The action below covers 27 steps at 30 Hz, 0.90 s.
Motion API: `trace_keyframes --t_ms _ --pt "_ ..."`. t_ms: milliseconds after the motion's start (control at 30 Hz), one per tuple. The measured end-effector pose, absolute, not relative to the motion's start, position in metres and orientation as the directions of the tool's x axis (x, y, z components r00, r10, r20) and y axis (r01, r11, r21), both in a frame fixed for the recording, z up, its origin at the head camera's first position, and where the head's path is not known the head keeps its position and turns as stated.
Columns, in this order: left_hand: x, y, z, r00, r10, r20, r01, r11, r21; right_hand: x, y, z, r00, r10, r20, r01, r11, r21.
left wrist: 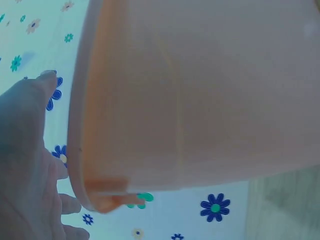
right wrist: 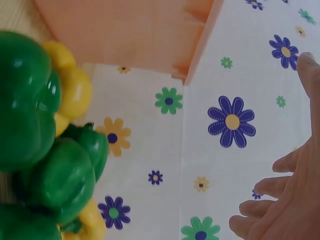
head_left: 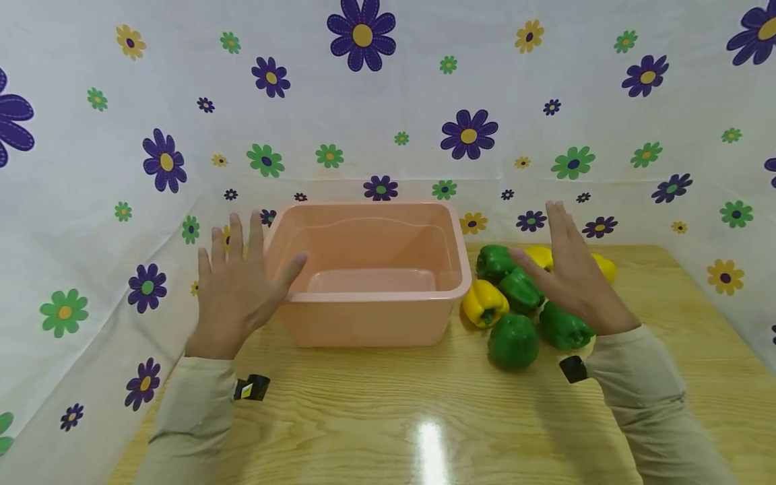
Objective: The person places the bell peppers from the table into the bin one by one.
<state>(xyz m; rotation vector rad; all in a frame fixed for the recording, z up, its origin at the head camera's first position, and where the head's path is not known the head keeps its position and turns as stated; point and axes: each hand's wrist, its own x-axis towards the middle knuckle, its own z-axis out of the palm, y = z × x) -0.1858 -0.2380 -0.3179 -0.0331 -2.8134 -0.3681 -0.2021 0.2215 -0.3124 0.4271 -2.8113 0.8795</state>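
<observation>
An empty peach plastic tub (head_left: 370, 269) stands on the wooden table (head_left: 424, 417); its side wall (left wrist: 210, 95) fills the left wrist view. My left hand (head_left: 239, 286) hovers flat with spread fingers just left of the tub and holds nothing. My right hand (head_left: 572, 269) hovers open above a pile of bell peppers right of the tub. The pile holds green peppers (head_left: 514, 340) and yellow peppers (head_left: 483, 303). In the right wrist view the green peppers (right wrist: 35, 130) and yellow peppers (right wrist: 70, 92) lie at the left, my fingers (right wrist: 285, 200) at the lower right.
A white cloth with purple, green and yellow flowers (head_left: 467, 135) covers the back and side walls close around the table. The table's near half shows bare wood with a light glare (head_left: 432, 441). A black wrist strap (head_left: 251, 387) sits on each sleeve.
</observation>
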Motion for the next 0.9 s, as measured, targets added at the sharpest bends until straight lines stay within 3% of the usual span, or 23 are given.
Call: trace_keyframes --t_ms 300,600,900 --pt "-0.182 -0.250 -0.329 -0.967 -0.032 0.252 0.081 0.900 0.428 -0.211 0.187 -0.313 -0.961 -0.245 0.125 -0.256 0.635 -0.729" --pt "-0.181 -0.242 -0.344 -0.962 0.002 0.273 0.201 0.681 0.704 -0.216 0.158 -0.330 -0.966 -0.260 -0.005 -0.120 0.465 -0.877" --pt "-0.182 -0.236 -0.347 -0.959 -0.181 0.218 0.077 0.575 0.814 -0.223 0.141 -0.342 -0.956 -0.292 0.011 -0.105 0.305 -0.946"
